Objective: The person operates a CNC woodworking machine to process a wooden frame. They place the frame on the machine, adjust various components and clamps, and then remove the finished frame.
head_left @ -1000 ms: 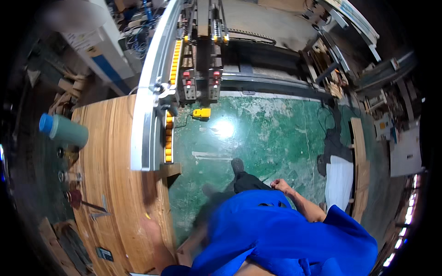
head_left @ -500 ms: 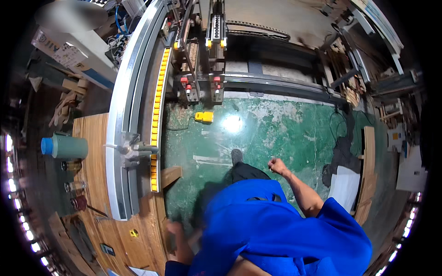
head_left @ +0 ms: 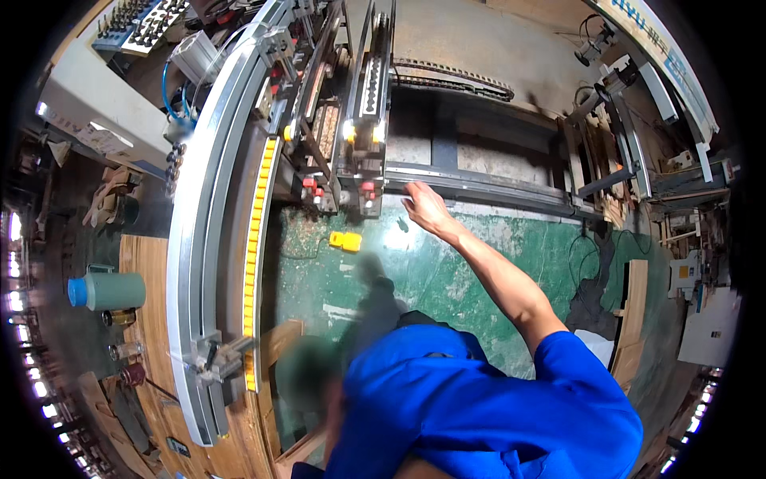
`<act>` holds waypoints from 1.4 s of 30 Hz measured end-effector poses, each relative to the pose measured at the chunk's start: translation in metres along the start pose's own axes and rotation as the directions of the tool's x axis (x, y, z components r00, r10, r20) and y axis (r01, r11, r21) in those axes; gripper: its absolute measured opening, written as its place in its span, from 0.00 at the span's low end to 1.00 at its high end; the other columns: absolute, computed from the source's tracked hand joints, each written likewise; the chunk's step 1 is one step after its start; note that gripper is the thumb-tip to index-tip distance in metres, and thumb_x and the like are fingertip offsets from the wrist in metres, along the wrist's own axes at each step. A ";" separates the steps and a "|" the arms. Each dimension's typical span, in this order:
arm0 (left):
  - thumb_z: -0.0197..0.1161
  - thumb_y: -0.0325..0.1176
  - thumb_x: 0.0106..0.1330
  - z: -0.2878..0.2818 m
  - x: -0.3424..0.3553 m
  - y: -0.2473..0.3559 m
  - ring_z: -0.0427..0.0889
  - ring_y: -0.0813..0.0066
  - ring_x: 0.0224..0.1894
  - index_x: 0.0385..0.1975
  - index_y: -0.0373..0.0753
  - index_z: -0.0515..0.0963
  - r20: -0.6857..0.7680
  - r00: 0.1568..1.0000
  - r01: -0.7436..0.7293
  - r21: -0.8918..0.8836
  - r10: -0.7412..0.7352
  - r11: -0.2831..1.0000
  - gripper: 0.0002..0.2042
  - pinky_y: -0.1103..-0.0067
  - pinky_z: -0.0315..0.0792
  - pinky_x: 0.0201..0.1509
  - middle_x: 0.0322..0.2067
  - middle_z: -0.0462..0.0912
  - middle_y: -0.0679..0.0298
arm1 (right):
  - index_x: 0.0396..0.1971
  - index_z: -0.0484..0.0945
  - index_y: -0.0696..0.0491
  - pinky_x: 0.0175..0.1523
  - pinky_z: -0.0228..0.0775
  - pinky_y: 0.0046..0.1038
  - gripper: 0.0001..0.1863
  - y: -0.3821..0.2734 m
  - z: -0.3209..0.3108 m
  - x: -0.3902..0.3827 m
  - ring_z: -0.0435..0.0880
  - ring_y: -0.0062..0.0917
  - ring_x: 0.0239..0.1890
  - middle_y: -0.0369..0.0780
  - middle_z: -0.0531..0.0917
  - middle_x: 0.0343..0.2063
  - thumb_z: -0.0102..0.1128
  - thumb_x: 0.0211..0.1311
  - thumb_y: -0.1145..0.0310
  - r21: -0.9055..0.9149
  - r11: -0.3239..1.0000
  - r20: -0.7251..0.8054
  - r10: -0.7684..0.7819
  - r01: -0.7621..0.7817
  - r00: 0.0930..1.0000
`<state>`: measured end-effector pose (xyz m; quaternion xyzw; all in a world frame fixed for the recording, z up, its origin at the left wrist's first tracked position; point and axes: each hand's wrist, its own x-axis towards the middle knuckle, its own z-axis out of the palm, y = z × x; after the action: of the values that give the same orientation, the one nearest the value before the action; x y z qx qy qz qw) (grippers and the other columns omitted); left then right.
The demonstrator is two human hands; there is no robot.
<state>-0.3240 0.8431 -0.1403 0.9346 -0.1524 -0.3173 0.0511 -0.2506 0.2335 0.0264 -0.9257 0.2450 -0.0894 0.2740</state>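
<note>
My right hand reaches forward on a stretched arm, its fingers loosely bent and apart, with nothing visible in them. It appears over the front edge of a dark machine beam; I cannot tell whether it touches. Just left of it stand upright machine rails with red knobs at their lower ends. My left hand is a skin-coloured smear beside my blue shirt, its fingers not readable. A long metal guide rail with a strip of yellow rollers runs along my left.
A yellow foot pedal lies on the green floor. On the wooden table at left stands a green jug with a blue cap, near small jars. Wooden boards and cables are at right.
My right hand has moved forward from near my body to the machine beam. My left hand has drawn back toward my side. The view has shifted closer to the machine.
</note>
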 end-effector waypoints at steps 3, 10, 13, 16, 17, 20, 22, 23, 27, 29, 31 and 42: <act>0.60 0.35 0.65 -0.025 0.054 0.028 0.83 0.57 0.46 0.48 0.35 0.78 -0.038 0.999 -0.022 0.063 0.024 0.998 0.15 0.64 0.76 0.49 0.42 0.81 0.50 | 0.46 0.76 0.58 0.56 0.71 0.43 0.14 -0.031 -0.028 0.063 0.77 0.48 0.52 0.50 0.78 0.45 0.61 0.61 0.72 -0.034 0.993 -0.031 -0.116 0.114 0.993; 0.58 0.34 0.68 -0.122 0.146 0.118 0.81 0.57 0.47 0.51 0.35 0.77 -0.063 0.994 -0.057 0.364 0.086 0.930 0.15 0.63 0.75 0.52 0.44 0.80 0.51 | 0.42 0.77 0.59 0.62 0.67 0.44 0.13 -0.010 -0.041 0.157 0.75 0.43 0.56 0.48 0.78 0.48 0.58 0.55 0.73 -0.283 0.887 -0.017 -0.384 0.364 0.923; 0.57 0.34 0.69 -0.149 0.162 0.159 0.81 0.57 0.47 0.52 0.36 0.76 -0.069 0.991 -0.069 0.469 0.115 0.881 0.15 0.63 0.75 0.53 0.44 0.80 0.51 | 0.41 0.78 0.57 0.67 0.63 0.40 0.14 0.009 -0.032 0.185 0.76 0.40 0.57 0.45 0.80 0.46 0.58 0.54 0.69 -0.352 0.792 -0.005 -0.535 0.499 0.845; 0.56 0.33 0.70 -0.162 0.164 0.200 0.80 0.57 0.48 0.53 0.36 0.75 -0.110 0.977 -0.096 0.541 0.184 0.836 0.15 0.63 0.74 0.54 0.45 0.79 0.52 | 0.39 0.79 0.55 0.67 0.63 0.39 0.12 0.024 -0.012 0.208 0.78 0.38 0.55 0.44 0.81 0.43 0.58 0.55 0.68 -0.357 0.712 0.112 -0.610 0.604 0.785; 0.55 0.33 0.70 -0.162 0.161 0.213 0.80 0.57 0.48 0.53 0.36 0.75 -0.130 0.968 -0.110 0.547 0.214 0.830 0.15 0.63 0.74 0.54 0.45 0.79 0.52 | 0.36 0.80 0.55 0.65 0.64 0.38 0.13 0.036 0.004 0.221 0.79 0.36 0.52 0.44 0.82 0.41 0.60 0.53 0.64 -0.366 0.665 0.115 -0.662 0.651 0.741; 0.58 0.34 0.69 -0.134 0.141 0.236 0.79 0.57 0.50 0.54 0.36 0.75 -0.182 0.972 -0.078 0.346 0.149 0.935 0.16 0.63 0.73 0.56 0.47 0.79 0.52 | 0.30 0.84 0.52 0.57 0.70 0.36 0.12 0.034 0.017 0.238 0.82 0.35 0.47 0.42 0.84 0.36 0.62 0.56 0.58 -0.287 0.682 0.329 -0.590 0.673 0.737; 0.60 0.35 0.67 -0.084 0.113 0.244 0.79 0.56 0.52 0.55 0.37 0.75 -0.216 0.976 -0.010 0.005 0.011 1.000 0.18 0.62 0.73 0.57 0.50 0.79 0.52 | 0.30 0.87 0.50 0.49 0.75 0.35 0.12 0.028 0.015 0.251 0.85 0.34 0.44 0.41 0.87 0.36 0.60 0.61 0.59 -0.248 0.682 0.453 -0.547 0.688 0.705; 0.62 0.35 0.67 -0.058 0.096 0.253 0.79 0.56 0.53 0.56 0.37 0.74 -0.197 0.979 0.023 -0.113 -0.045 0.993 0.19 0.62 0.73 0.58 0.51 0.79 0.52 | 0.34 0.85 0.52 0.49 0.76 0.37 0.11 0.031 0.016 0.258 0.86 0.35 0.43 0.42 0.87 0.37 0.61 0.60 0.61 -0.246 0.667 0.498 -0.536 0.703 0.682; 0.65 0.38 0.65 0.015 0.016 0.331 0.79 0.51 0.45 0.47 0.38 0.74 -0.092 0.984 0.114 -0.314 -0.150 0.942 0.15 0.59 0.72 0.47 0.41 0.78 0.52 | 0.34 0.86 0.53 0.47 0.77 0.37 0.09 0.045 0.023 0.265 0.88 0.34 0.39 0.41 0.88 0.34 0.58 0.60 0.67 -0.220 0.622 0.529 -0.571 0.751 0.628; 0.62 0.42 0.66 0.054 -0.023 0.386 0.78 0.48 0.38 0.34 0.38 0.73 -0.168 0.979 0.047 -0.365 -0.116 0.930 0.13 0.58 0.70 0.38 0.32 0.76 0.53 | 0.31 0.87 0.50 0.46 0.77 0.36 0.09 0.039 0.016 0.259 0.88 0.32 0.40 0.39 0.88 0.31 0.57 0.61 0.66 -0.219 0.599 0.547 -0.578 0.770 0.606; 0.61 0.46 0.67 0.075 -0.042 0.425 0.78 0.47 0.40 0.32 0.37 0.74 -0.099 0.991 0.057 -0.269 -0.086 0.961 0.16 0.57 0.70 0.42 0.35 0.77 0.52 | 0.33 0.89 0.46 0.45 0.78 0.34 0.11 0.045 0.020 0.264 0.89 0.31 0.42 0.36 0.90 0.35 0.57 0.64 0.64 -0.253 0.605 0.572 -0.536 0.755 0.621; 0.63 0.50 0.65 0.185 -0.127 0.534 0.78 0.46 0.50 0.41 0.33 0.81 0.129 0.906 0.424 -0.263 -0.404 0.867 0.22 0.58 0.73 0.53 0.46 0.82 0.49 | 0.37 0.89 0.45 0.44 0.76 0.36 0.13 0.066 -0.017 0.251 0.89 0.31 0.42 0.37 0.90 0.37 0.55 0.65 0.61 -0.254 0.572 0.608 -0.533 0.780 0.588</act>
<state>-0.6665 0.3773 -0.1113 0.9166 0.0971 -0.3718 0.1108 -0.0657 0.0514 0.0122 -0.9761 -0.1899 0.1038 0.0201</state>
